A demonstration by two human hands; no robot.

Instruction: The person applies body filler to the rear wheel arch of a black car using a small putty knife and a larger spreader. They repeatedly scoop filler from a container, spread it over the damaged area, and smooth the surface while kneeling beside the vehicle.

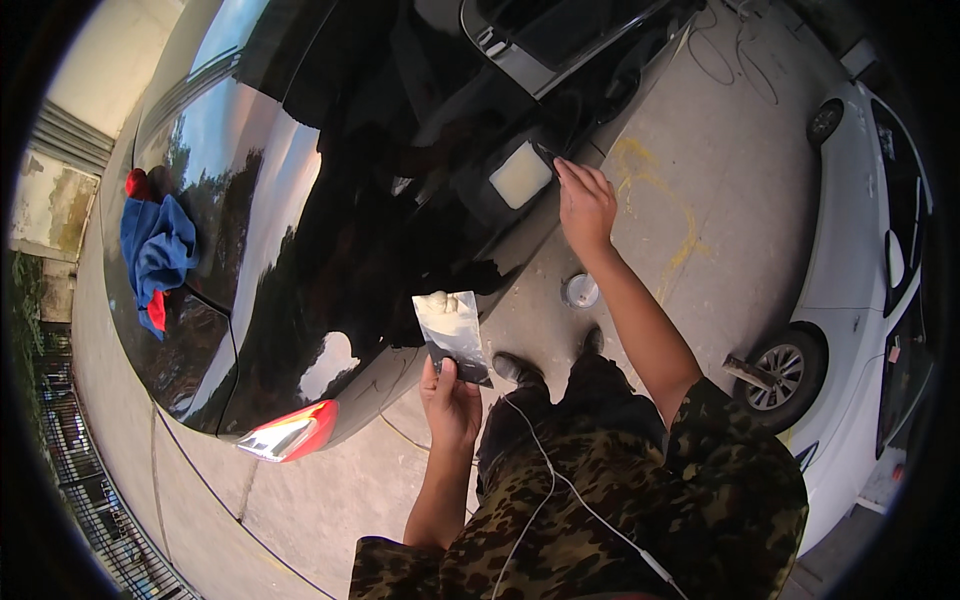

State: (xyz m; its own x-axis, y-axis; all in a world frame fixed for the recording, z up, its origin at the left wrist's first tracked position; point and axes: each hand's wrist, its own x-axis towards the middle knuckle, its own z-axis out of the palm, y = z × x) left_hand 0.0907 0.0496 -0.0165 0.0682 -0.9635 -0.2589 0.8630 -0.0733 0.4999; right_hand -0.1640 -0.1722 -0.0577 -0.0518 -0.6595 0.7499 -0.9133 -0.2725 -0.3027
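Note:
My left hand (450,400) grips the dark lower edge of a flat metal putty spreader (450,325), which carries a lump of cream putty (440,301) at its far end. To the right and farther off, my right hand (587,200) pinches a small dark spreader (545,153) against the side of a black car (400,180). Beside that tool a cream rectangular patch (520,176) shows at the car's side panel. Whether the patch lies on the panel or on the tool's face is hard to make out.
A blue cloth (160,245) with red parts lies on the car's rear. The red and clear tail light (290,431) is near my left. An open round tin (580,291) stands on the concrete ahead of my shoes. A white car (850,310) is parked at the right.

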